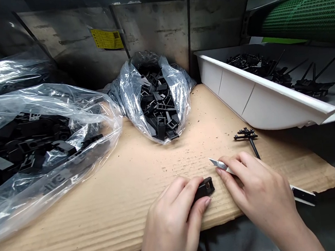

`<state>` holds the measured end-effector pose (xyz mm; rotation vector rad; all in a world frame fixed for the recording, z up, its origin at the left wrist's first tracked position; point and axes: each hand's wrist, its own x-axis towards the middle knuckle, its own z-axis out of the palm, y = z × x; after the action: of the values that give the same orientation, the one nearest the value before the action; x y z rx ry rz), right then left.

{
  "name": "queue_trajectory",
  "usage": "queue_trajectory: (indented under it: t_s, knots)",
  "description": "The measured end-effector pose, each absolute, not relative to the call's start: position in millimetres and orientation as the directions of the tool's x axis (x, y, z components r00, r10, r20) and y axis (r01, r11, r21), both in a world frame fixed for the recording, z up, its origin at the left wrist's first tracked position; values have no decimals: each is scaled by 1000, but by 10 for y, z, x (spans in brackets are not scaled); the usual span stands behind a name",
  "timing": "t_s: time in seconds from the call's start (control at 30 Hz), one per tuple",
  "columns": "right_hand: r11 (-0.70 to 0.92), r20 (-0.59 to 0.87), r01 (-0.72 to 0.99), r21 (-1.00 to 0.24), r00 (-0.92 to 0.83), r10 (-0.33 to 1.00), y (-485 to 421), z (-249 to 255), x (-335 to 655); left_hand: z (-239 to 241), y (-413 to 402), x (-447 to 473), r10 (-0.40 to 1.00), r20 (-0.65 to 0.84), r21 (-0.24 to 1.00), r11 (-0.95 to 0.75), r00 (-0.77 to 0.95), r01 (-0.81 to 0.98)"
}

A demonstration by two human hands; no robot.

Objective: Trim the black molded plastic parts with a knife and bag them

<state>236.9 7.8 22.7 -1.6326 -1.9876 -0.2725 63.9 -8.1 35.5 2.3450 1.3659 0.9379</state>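
My left hand (174, 216) lies on the cardboard sheet (137, 176) with its fingers closed on a small black plastic part (205, 186), which is pressed against the sheet. My right hand (260, 191) is closed round a utility knife (219, 164). The knife's bare blade tip points left, just above and right of the part, and its handle end (304, 195) sticks out behind the hand. A black plastic sprue (248, 137) with a thin stem lies on the cardboard just beyond my right hand.
A clear bag of black plastic parts (155, 98) stands at the back centre. A larger clear bag of parts (38, 147) fills the left. A white tray (260, 95) with several black sprues sits at the right, under a green conveyor (302, 15).
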Motion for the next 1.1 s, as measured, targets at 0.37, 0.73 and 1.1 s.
queue_trajectory:
  t_s: [0.37, 0.73, 1.1]
  knots:
    - [287, 402, 865, -412, -110, 909, 33, 337, 2393, 346, -100, 636, 879, 337, 606, -477, 338, 636]
    - [189, 117, 735, -652, -149, 982, 49, 406, 2329, 343, -93, 631, 872, 342, 622, -490, 351, 611]
    - [208, 114, 715, -668, -178, 977, 23, 424, 2341, 320, -83, 627, 859, 364, 595, -512, 360, 620]
